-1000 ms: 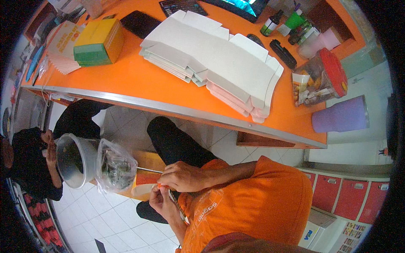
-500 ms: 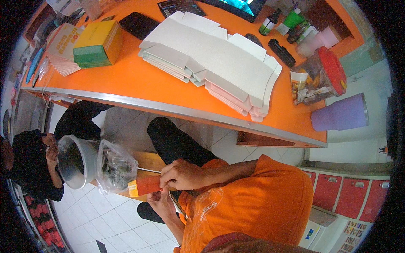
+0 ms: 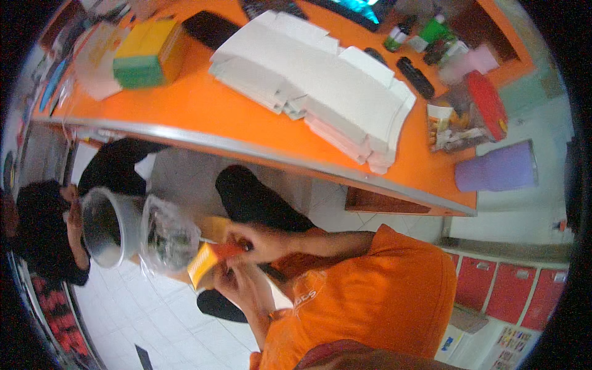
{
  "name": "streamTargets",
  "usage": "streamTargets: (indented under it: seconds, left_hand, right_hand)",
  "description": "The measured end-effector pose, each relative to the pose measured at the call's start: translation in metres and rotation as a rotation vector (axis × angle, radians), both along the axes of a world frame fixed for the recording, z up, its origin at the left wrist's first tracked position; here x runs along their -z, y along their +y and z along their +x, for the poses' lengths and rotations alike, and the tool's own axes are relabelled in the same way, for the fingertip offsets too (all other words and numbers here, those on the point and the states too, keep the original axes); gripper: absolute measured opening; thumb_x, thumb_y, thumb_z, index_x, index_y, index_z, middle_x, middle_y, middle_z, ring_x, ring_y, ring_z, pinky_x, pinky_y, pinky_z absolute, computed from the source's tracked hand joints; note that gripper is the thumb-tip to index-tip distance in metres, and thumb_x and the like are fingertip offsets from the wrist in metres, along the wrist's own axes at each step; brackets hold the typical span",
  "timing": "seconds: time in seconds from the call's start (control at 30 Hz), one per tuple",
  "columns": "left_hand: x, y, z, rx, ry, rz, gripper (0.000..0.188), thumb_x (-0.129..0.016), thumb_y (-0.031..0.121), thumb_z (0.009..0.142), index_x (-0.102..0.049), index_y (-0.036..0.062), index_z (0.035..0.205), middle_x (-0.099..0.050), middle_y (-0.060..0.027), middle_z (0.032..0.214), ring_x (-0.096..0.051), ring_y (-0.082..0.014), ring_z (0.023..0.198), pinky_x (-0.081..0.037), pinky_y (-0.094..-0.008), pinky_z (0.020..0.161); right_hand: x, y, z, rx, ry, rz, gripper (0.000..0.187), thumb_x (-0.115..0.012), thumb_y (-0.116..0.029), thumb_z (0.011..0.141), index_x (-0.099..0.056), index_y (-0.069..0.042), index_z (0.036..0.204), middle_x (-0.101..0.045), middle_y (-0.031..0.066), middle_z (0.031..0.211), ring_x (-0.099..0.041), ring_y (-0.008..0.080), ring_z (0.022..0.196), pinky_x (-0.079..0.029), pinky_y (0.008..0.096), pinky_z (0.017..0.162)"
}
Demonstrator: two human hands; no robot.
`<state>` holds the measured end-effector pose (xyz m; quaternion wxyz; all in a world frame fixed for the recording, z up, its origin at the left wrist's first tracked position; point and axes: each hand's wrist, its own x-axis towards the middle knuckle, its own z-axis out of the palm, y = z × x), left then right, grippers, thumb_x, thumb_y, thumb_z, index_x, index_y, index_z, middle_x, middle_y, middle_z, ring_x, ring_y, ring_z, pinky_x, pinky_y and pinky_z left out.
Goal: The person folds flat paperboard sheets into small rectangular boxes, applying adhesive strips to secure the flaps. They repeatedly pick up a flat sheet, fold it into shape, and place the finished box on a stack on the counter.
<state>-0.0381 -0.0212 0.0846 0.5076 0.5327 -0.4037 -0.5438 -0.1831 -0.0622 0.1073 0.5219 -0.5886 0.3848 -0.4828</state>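
Note:
I hold a small red-and-yellow carton [image 3: 202,266] in front of my orange shirt, its yellow end pointing away from me. My right hand [image 3: 258,243] is closed around its red part from above, slightly blurred. Below, my left hand [image 3: 233,285] grips the carton from underneath with bent fingers. Part of a white flat piece [image 3: 279,294] shows beside my left wrist; what it belongs to is hidden. Just past the carton sits a clear plastic bag [image 3: 168,237] of small transparent and greyish items, which I cannot make out singly.
A translucent bucket [image 3: 102,228] stands beyond the bag, near a co-worker [image 3: 43,228] in black. The orange table [image 3: 203,117] holds stacked flat white cartons [image 3: 320,80], a yellow-and-green box [image 3: 148,55], a red-lidded jar [image 3: 462,117] and a purple tumbler [image 3: 496,166].
The carton has tilted, turning its yellow end downward and showing more of it. My right hand has shifted slightly up and left. The white piece by my left wrist shows more.

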Motion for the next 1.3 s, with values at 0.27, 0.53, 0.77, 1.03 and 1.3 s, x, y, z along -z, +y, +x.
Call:
streamTargets:
  seconds: [0.27, 0.53, 0.77, 1.03, 1.3]
  left_hand:
    - [-0.096, -0.018, 0.028, 0.454, -0.408, -0.145, 0.031, -0.059, 0.0, 0.089, -0.059, -0.0023, 0.12, -0.066, -0.0176, 0.117, -0.064, -0.0231, 0.107, -0.048, -0.0349, 0.095]
    - [-0.079, -0.048, 0.069, -0.002, -0.458, -0.175, 0.04, -0.072, 0.013, 0.088, -0.055, 0.0003, 0.122, -0.058, -0.0132, 0.124, -0.057, -0.0215, 0.111, -0.049, -0.0345, 0.09]
    - [-0.046, -0.073, 0.057, 0.109, -0.624, -0.202, 0.044, -0.063, 0.008, 0.091, -0.05, 0.0019, 0.132, -0.06, -0.0194, 0.124, -0.059, -0.032, 0.115, -0.049, -0.0408, 0.092]
    - [-0.041, -0.08, 0.067, -0.084, -1.024, -0.472, 0.039, -0.052, -0.002, 0.09, -0.055, 0.0058, 0.128, -0.065, -0.0258, 0.112, -0.064, -0.0428, 0.103, -0.053, -0.0463, 0.082]
    - [-0.037, -0.087, 0.082, -0.166, -0.935, -0.366, 0.05, -0.05, -0.011, 0.083, -0.053, 0.0029, 0.132, -0.065, -0.0265, 0.111, -0.065, -0.0393, 0.101, -0.051, -0.0422, 0.085]
  right_hand:
    - [0.08, -0.057, -0.039, 0.061, 0.197, 0.287, 0.035, -0.074, -0.027, 0.087, -0.062, 0.0, 0.106, -0.065, 0.0041, 0.093, -0.061, 0.0084, 0.079, -0.051, 0.0258, 0.066]
    - [0.05, -0.09, -0.035, -0.355, 0.114, 0.465, 0.031, -0.072, -0.03, 0.09, -0.064, -0.002, 0.101, -0.067, 0.0018, 0.082, -0.061, 0.005, 0.07, -0.048, 0.0223, 0.058]
    - [0.061, -0.099, -0.03, -0.362, -0.106, 0.239, 0.046, -0.074, -0.033, 0.088, -0.059, 0.001, 0.117, -0.067, 0.0064, 0.101, -0.063, 0.0092, 0.092, -0.051, 0.0251, 0.081]
    - [0.048, -0.069, -0.044, -0.397, -0.089, 0.297, 0.054, -0.073, -0.026, 0.09, -0.05, 0.001, 0.131, -0.065, 0.007, 0.11, -0.061, 0.0127, 0.103, -0.051, 0.0282, 0.089]
    - [0.025, -0.031, -0.045, -0.149, 0.336, 0.253, 0.02, -0.067, -0.016, 0.091, -0.063, 0.001, 0.1, -0.065, 0.0056, 0.086, -0.061, 0.0097, 0.073, -0.052, 0.0276, 0.062]
